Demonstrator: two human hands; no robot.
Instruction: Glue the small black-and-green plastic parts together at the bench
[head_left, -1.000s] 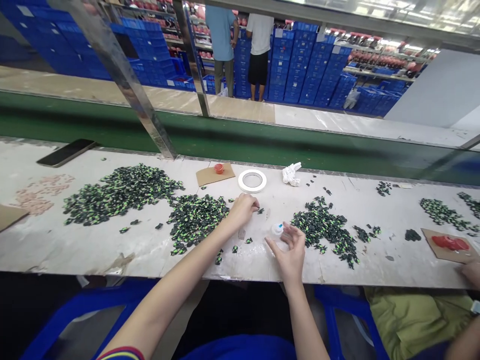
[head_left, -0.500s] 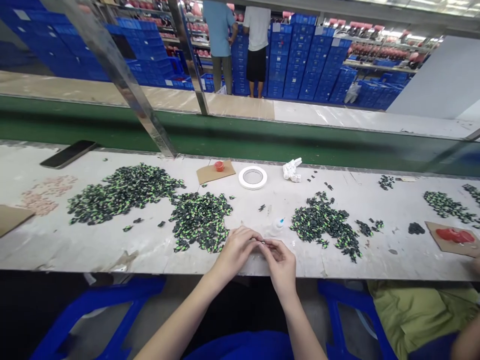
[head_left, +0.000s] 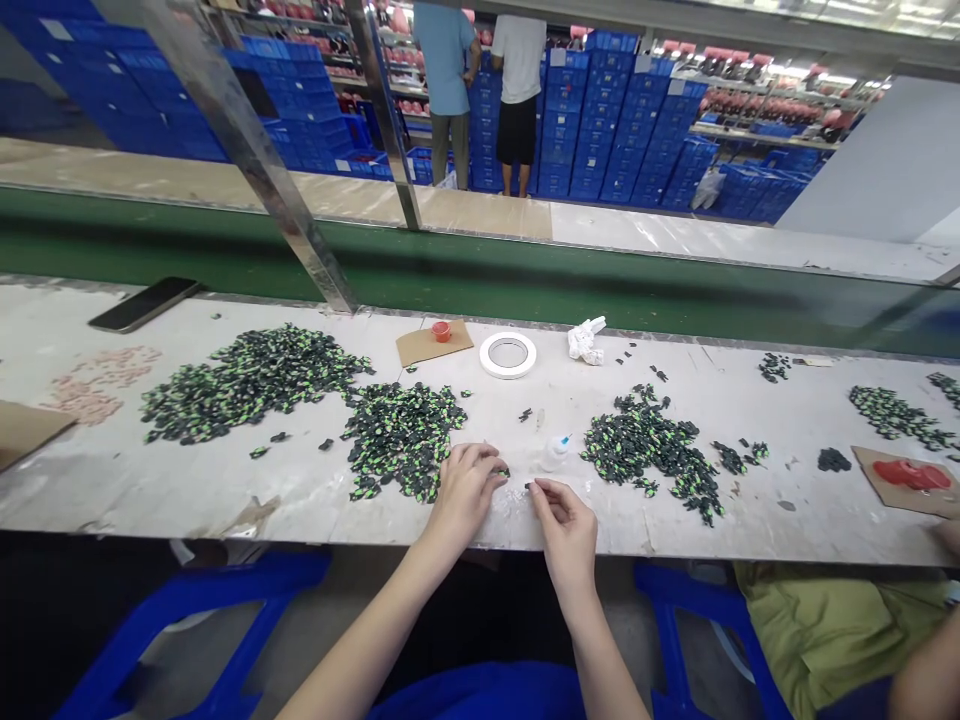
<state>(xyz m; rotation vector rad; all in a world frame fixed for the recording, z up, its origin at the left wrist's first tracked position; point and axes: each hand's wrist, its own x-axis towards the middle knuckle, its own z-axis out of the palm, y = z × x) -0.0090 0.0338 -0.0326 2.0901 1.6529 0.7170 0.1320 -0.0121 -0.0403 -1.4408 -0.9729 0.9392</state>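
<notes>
So the left hand (head_left: pixel 466 490), just below the middle of the frame, is curling over the worktop (head_left: pixel 315 505), and its thumb and index finger seem to be closing on one small black-and-green piece (head_left: pixel 504 473), mostly hidden by the fingertips. The right hand (head_left: pixel 566 522), just beside it, is pinching a tiny dark bit (head_left: pixel 528 487) between thumb and index, other fingers tucking in. The two hands are sitting near each other, not touching.

Handling-wise (just my guess), the piece is looking super light, stiff like hard plastic, a bit fiddly and maybe slippery if glue is getting on it. I'd be holding it by its side edges with fingertips only, no squeezing.

Count time: one clear bottle (head_left: pixel 556 457) with a blue tip is standing at center, right by the hands. Three big heaps are lying around: left heap (head_left: pixel 255 385), middle heap (head_left: pixel 405 440), right heap (head_left: pixel 649 445), with way too many pieces for counting. Three strays (head_left: pixel 279 437) are sitting below the left one. One white tape ring (head_left: pixel 491 369), one crumpled white wad (head_left: pixel 585 342) and one phone (head_left: pixel 146 305), upper left, are lying further back. Three cardboard scraps (head_left: pixel 415 349) are showing: upper middle, left edge, right side.
</notes>
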